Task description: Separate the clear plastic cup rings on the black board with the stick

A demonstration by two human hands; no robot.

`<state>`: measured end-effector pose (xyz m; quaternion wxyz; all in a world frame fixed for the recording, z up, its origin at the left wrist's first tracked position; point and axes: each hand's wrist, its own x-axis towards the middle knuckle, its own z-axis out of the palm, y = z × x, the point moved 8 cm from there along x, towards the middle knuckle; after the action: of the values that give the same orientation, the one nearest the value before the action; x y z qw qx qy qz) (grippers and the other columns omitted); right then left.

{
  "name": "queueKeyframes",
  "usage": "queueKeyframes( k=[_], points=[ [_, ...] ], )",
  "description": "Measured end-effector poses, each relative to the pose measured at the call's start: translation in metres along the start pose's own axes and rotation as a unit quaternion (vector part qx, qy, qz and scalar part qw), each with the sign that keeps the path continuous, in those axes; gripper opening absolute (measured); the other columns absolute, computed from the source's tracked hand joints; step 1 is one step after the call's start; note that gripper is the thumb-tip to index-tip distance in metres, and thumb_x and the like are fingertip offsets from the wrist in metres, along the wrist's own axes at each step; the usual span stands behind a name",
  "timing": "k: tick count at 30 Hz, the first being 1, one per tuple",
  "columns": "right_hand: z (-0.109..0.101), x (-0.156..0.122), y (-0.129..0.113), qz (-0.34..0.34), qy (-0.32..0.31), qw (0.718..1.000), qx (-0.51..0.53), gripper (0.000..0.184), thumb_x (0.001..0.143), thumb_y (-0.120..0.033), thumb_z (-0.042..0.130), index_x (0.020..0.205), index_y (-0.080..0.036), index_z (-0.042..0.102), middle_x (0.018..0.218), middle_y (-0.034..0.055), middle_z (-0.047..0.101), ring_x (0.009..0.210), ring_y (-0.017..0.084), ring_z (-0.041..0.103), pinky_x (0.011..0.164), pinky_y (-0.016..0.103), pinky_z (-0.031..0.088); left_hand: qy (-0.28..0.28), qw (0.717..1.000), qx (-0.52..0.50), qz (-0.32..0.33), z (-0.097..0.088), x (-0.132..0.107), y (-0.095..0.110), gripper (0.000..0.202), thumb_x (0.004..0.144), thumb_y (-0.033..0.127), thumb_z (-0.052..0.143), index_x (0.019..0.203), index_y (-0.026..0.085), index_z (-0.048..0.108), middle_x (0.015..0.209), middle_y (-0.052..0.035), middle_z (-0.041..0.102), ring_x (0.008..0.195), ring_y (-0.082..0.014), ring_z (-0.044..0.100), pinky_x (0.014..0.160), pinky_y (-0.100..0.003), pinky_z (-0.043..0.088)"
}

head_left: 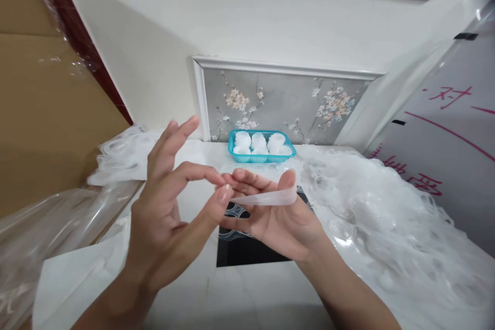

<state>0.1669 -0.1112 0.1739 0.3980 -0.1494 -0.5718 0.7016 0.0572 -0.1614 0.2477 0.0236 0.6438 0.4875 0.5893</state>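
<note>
A translucent white flexible ring is pulled into a long narrow loop between my hands. My left hand pinches its left end between thumb and index finger, while its other fingers point upward. My right hand lies palm up, with the ring's right end looped round its thumb. Its fingertips reach toward the left hand's pinch and partly hide the ring's left end. Below and behind my hands lies a black mat with a white circular pattern.
Behind my hands, a teal basket holds several white round stacks. A large heap of similar translucent rings covers the right side. More white rings lie at the left, near clear plastic film and cardboard. A clear tray lies before the basket.
</note>
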Motion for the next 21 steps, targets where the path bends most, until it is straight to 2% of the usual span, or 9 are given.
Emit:
queueKeyframes(
  k=[2,5,8,12,15,21],
  points=[
    [0.002,0.001,-0.001,-0.006,-0.017,1.000,0.010,0.066,0.085,-0.073,0.021,0.118,-0.027,0.055,0.136,0.0071,0.054,0.123,0.024,0.053,0.090,0.045,0.052,-0.016,1.000,0.014,0.015,0.000,0.002,-0.002,0.008,0.084,0.033,0.052,0.082,0.027,0.057,0.143,0.0164,0.041,0.141,-0.0228,0.023,0.118,-0.042,0.020],
    [0.008,0.002,-0.003,-0.024,-0.041,0.998,0.046,0.050,0.080,-0.069,0.048,0.104,-0.025,0.056,0.129,0.0081,0.059,0.121,0.024,0.055,0.097,0.045,0.048,-0.061,0.996,0.038,0.055,0.001,0.004,-0.005,0.010,0.083,0.033,0.056,0.091,0.028,0.059,0.146,0.0134,0.038,0.141,-0.0256,0.021,0.117,-0.045,0.022],
    [0.013,0.002,-0.004,-0.040,-0.047,0.997,0.037,0.046,0.068,-0.061,0.069,0.087,-0.025,0.048,0.118,0.0086,0.065,0.117,0.025,0.058,0.099,0.046,0.046,-0.108,0.988,0.051,0.101,0.004,0.002,-0.004,0.016,0.080,0.029,0.064,0.096,0.030,0.062,0.149,0.0114,0.033,0.142,-0.0281,0.018,0.118,-0.048,0.021],
    [0.018,0.000,-0.002,-0.046,-0.057,0.997,0.000,0.055,0.064,-0.055,0.076,0.081,-0.027,0.032,0.113,0.0075,0.067,0.114,0.025,0.060,0.090,0.044,0.051,-0.129,0.982,0.051,0.129,0.006,-0.002,0.002,0.018,0.081,0.026,0.064,0.098,0.033,0.063,0.148,0.0144,0.032,0.142,-0.0279,0.017,0.119,-0.046,0.019],
    [0.020,-0.002,-0.003,-0.068,-0.057,0.996,-0.013,0.058,0.063,-0.051,0.078,0.085,-0.028,0.029,0.112,0.0073,0.066,0.115,0.025,0.059,0.085,0.040,0.054,-0.147,0.977,0.077,0.138,0.007,-0.003,0.003,0.016,0.082,0.026,0.064,0.096,0.033,0.065,0.148,0.0157,0.032,0.142,-0.0285,0.017,0.119,-0.045,0.019],
    [0.021,-0.009,-0.007,-0.095,-0.034,0.993,-0.057,0.063,0.062,-0.035,0.082,0.095,-0.030,0.029,0.113,0.0048,0.063,0.115,0.022,0.059,0.095,0.040,0.048,-0.103,0.972,0.099,0.185,0.000,-0.001,0.004,0.010,0.081,0.025,0.065,0.086,0.033,0.067,0.146,0.0167,0.036,0.141,-0.0273,0.023,0.119,-0.045,0.021]
  ],
)
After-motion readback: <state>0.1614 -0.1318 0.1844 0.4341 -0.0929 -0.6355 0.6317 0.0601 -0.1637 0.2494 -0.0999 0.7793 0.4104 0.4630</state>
